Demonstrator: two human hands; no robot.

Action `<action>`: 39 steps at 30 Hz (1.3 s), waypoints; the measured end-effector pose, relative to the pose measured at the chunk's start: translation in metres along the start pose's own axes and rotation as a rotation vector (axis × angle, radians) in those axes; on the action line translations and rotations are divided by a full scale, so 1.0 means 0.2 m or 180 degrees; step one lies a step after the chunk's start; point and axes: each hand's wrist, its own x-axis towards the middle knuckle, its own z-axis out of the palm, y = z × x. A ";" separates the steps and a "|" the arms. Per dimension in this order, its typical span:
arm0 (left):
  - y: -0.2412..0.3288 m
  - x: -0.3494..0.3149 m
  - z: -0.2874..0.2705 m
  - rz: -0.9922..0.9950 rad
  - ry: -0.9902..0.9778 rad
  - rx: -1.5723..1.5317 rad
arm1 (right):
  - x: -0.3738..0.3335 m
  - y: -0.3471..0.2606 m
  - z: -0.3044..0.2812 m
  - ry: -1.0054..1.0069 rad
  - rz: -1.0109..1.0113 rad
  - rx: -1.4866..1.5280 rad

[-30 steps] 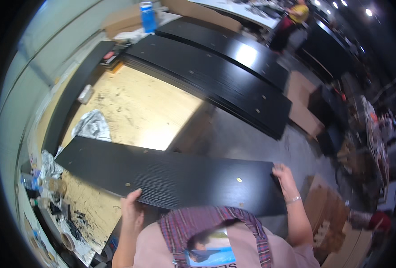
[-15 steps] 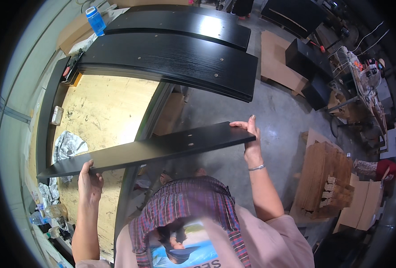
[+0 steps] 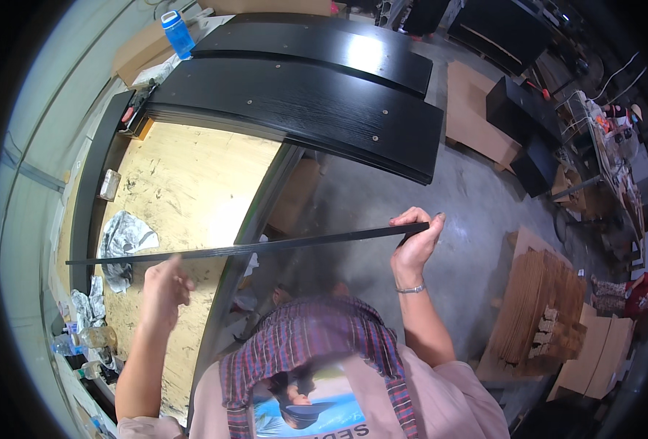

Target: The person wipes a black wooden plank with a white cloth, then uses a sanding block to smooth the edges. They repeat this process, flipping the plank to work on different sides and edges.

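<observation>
A long, narrow black board (image 3: pixel 295 243) spans the space before me, its thin edge toward me and its broad faces mostly out of sight. My right hand (image 3: pixel 415 241) is closed around its right end, with the thumb up at the corner. Toward the board's left part, my left hand (image 3: pixel 164 294) has curled, slightly blurred fingers against the edge. The board's left end reaches over the pale worktable (image 3: pixel 192 175), passing above a stained white cloth (image 3: pixel 128 238).
Wide black panels (image 3: pixel 309 102) with small metal fittings lie ahead, near a blue bottle (image 3: pixel 177 35). A black rail (image 3: pixel 99 183) borders the table's left side. Flattened cardboard (image 3: pixel 532 314) is stacked at right, with black boxes (image 3: pixel 521 113) beyond. Another person (image 3: pixel 640 294) is at far right.
The board has turned from showing its broad face and two holes to showing its thin edge. Its left end has risen, and both hands have shifted slightly right in the picture.
</observation>
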 end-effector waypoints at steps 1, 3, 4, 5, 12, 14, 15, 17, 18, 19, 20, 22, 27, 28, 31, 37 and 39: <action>0.02 -0.05 0.06 0.0553 -0.0213 0.0324 | 0.00 -0.03 0.01 0.0024 -0.0047 -0.0103; 0.07 -0.11 0.21 0.1667 -0.0171 0.0302 | -0.02 -0.08 0.03 0.0058 -0.0159 -0.0326; 0.12 -0.13 0.26 0.2167 -0.0172 0.0917 | -0.02 -0.10 0.04 0.0052 -0.0193 -0.0287; 0.17 -0.11 0.33 0.3217 -0.0073 0.1607 | -0.03 -0.13 0.05 0.0032 -0.0284 -0.0478; 0.22 -0.06 0.64 0.4853 -0.0283 0.2575 | -0.01 -0.29 0.15 0.0379 -0.0452 -0.0911; 0.23 -0.02 0.65 0.4966 -0.0201 0.2544 | 0.01 -0.30 0.18 0.0536 -0.0363 -0.0750; 0.22 -0.01 0.65 0.5039 -0.0139 0.2519 | 0.01 -0.29 0.18 0.0508 -0.0343 -0.0708; 0.22 -0.01 0.63 0.5169 0.0032 0.2475 | 0.02 -0.28 0.19 0.0430 -0.0430 -0.0740; 0.22 0.00 0.63 0.5221 0.0067 0.2387 | 0.03 -0.27 0.18 0.0418 -0.0552 -0.0838; 0.24 -0.01 0.60 0.5348 0.0161 0.2385 | 0.03 -0.24 0.20 0.0349 -0.0659 -0.0904; 0.23 0.00 0.58 0.5469 0.0222 0.2522 | 0.06 -0.16 0.13 0.0556 -0.0802 -0.1081; 0.24 0.06 0.58 0.5536 0.0249 0.2300 | 0.10 -0.15 0.12 0.0817 -0.0788 -0.1136; 0.12 0.01 0.51 0.5475 0.0528 0.2115 | -0.01 -0.32 0.17 0.1080 -0.0266 -0.1158; 0.10 -0.01 0.48 0.5487 0.0667 0.2091 | -0.03 -0.34 0.14 0.1052 -0.0358 -0.1166; 0.10 0.00 0.34 0.5471 0.0972 0.1985 | -0.11 -0.49 0.31 0.1225 -0.0605 -0.1126; 0.06 0.04 -0.04 0.5116 0.1053 0.1908 | -0.12 -0.55 0.22 0.0840 -0.1187 -0.0384; 0.04 0.08 -0.21 0.5033 0.1159 0.1913 | -0.03 -0.50 0.10 0.0873 -0.1209 -0.0777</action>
